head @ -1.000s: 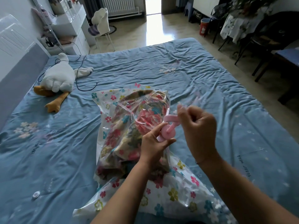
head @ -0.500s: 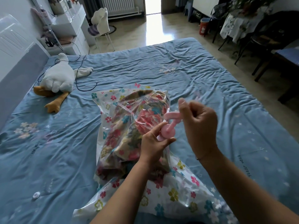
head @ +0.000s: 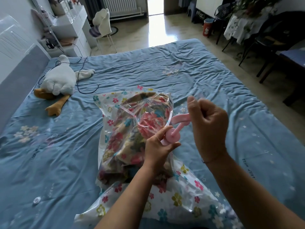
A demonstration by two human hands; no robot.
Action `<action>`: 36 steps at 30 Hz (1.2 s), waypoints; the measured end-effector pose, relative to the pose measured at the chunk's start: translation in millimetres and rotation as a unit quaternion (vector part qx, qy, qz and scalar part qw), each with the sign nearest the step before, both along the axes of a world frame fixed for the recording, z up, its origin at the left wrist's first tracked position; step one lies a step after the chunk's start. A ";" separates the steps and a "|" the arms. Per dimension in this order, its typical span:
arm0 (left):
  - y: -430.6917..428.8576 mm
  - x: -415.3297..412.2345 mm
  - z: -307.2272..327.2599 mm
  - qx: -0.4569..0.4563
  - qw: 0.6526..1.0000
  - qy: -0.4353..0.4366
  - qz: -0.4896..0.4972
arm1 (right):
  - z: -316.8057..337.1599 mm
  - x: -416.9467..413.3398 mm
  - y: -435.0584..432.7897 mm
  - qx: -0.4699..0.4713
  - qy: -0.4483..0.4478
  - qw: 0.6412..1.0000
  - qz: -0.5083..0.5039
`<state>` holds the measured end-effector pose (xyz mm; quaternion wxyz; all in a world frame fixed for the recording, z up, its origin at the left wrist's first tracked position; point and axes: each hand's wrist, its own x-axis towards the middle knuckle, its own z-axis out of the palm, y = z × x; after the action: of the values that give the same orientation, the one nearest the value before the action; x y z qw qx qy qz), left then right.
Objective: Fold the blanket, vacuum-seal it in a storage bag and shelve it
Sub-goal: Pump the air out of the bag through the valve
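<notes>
**Two hands, one pump: sealing stage, shelving not yet begun**

1. Left hand (head: 158, 151), centre of frame: your fingers and thumb are curled round the round pink body of the hand pump (head: 172, 138).
2. Right hand (head: 209, 126), right of centre: closed in a fist on the far end of the pump handle (head: 179, 118), with one digit sticking up above the fist. The handle appears drawn out from the body.
3. Storage bag (head: 178, 200), flower-printed clear plastic: it lies on the bed directly under your hands and runs from centre frame to the bottom edge.
4. Blanket (head: 148, 119), floral: bundled inside the bag and visible through the plastic.
5. Bed (head: 165, 66), blue sheet: it carries a plush goose (head: 59, 81) with a black cable (head: 82, 90) at upper left, and a small white disc (head: 36, 200) at lower left, possibly the valve cap.

Status, by judgement: folding and bagging are done. The plastic looks loose and crinkled, so air removal seems only partly done. Whether the bag's mouth is zipped cannot be told. Left to do: finish pumping, cap the valve, shelve the bag.
</notes>
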<state>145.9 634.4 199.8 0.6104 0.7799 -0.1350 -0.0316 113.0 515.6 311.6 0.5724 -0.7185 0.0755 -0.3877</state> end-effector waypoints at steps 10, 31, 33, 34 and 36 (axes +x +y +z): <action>2.2 -5.3 -1.3 -0.016 1.000 0.011 -0.008 | -55.0 -0.1 -0.3 -0.085 0.193 0.977 0.022; -0.2 3.9 -5.0 0.001 1.000 0.009 0.000 | -11.5 -4.8 11.9 0.009 -0.007 1.000 -0.018; 0.0 1.5 -5.3 0.001 1.000 0.004 -0.004 | -45.6 -1.6 8.2 -0.048 0.111 0.992 -0.024; -0.5 0.3 -4.5 0.000 1.000 0.004 -0.006 | -61.3 0.0 6.1 -0.083 0.172 0.981 -0.026; -0.5 -0.5 -2.0 -0.005 1.000 0.011 -0.006 | -73.0 1.3 3.5 -0.116 0.224 0.968 -0.018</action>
<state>145.5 633.9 197.8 0.6153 0.7758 -0.1332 -0.0432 114.3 519.1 238.6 0.4462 -0.8471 0.1691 -0.2339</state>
